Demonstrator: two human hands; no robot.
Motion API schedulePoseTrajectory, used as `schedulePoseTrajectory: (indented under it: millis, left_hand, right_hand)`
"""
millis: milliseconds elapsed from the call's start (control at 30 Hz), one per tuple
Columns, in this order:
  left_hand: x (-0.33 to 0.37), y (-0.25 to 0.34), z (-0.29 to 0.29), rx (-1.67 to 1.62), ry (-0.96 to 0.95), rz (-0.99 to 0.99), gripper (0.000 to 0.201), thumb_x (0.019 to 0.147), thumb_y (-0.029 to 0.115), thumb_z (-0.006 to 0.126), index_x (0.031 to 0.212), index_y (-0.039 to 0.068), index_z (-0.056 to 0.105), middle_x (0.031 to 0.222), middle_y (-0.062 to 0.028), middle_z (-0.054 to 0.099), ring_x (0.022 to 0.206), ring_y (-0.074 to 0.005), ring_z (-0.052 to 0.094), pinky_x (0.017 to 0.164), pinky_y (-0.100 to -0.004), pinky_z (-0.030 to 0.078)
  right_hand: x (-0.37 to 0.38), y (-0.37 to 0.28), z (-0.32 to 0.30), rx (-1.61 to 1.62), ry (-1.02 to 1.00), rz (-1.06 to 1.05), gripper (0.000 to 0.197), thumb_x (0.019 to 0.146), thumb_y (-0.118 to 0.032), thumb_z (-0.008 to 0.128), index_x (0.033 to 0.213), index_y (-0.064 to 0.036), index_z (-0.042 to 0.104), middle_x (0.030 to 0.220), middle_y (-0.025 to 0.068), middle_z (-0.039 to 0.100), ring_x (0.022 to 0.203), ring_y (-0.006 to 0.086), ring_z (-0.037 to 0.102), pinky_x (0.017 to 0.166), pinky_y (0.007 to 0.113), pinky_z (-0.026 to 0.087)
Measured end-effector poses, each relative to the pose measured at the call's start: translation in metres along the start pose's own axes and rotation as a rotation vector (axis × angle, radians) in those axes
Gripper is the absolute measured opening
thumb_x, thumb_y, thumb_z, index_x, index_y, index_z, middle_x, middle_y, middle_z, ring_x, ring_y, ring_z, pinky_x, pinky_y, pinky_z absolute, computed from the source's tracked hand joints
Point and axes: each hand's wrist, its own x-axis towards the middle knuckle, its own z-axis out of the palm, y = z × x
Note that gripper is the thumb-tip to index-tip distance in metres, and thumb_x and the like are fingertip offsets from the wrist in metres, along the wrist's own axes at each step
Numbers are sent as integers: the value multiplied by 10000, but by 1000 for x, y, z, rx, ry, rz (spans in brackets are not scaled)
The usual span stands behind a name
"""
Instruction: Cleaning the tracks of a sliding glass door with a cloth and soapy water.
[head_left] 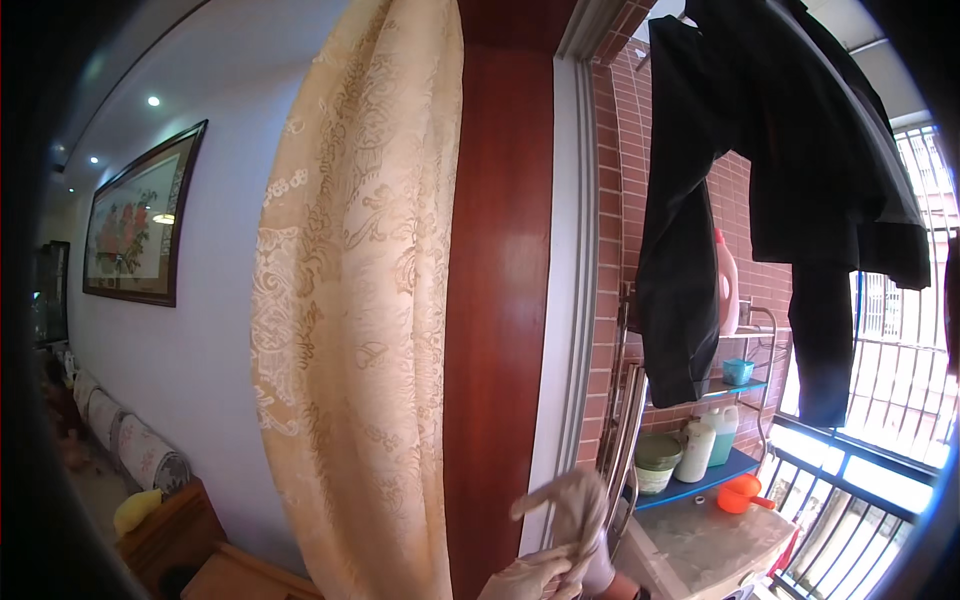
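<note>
Low in the middle of the head view, my two hands meet in front of the door frame. Both look covered by thin pale gloves. My right hand (572,508) is raised, with a finger stretched out to the left; motion smears its other fingers a little. My left hand (528,577) comes up from the lower edge, its fingers closed at the palm and wrist side of my right hand. There it seems to pinch the pale glove (590,548). The exact grip is partly hidden.
A beige patterned curtain (360,300) hangs left of a dark red wooden panel (497,280). Beyond the doorway, black clothes (690,200) hang above a rack (745,460) with bottles and a bucket (657,465). An orange dipper (738,494) rests on a white-topped appliance (700,540).
</note>
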Motion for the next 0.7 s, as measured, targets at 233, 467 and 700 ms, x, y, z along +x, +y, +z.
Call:
schedulePoseTrajectory:
  millis: [233,467,700]
  left_hand:
    - [5,-71,-39,115,41,-140,467,889,140,605,1330,29,498,1367,-216,478,1289,-353,446,1020,-420,419]
    - [26,-144,-66,324,-8,-58,529,901,137,607,1390,37,431,1435,-199,409,1317,-332,414,879,-358,518]
    - [39,-210,-77,68,23,-318,294,902,95,602,1184,15,584,1176,-134,620,986,-265,630,813,-327,527]
  right_hand:
    - [201,4,-46,-603,407,-486,367,812,58,471,1169,139,467,1314,367,404,1273,520,359,1107,552,252]
    - [417,13,-78,-871,795,-714,390,827,-28,508,1177,136,458,1272,338,421,1249,491,367,1102,481,270]
    - [567,51,-111,-1087,848,-846,243,786,-76,538,1019,-5,538,986,174,555,1032,365,532,866,429,436]
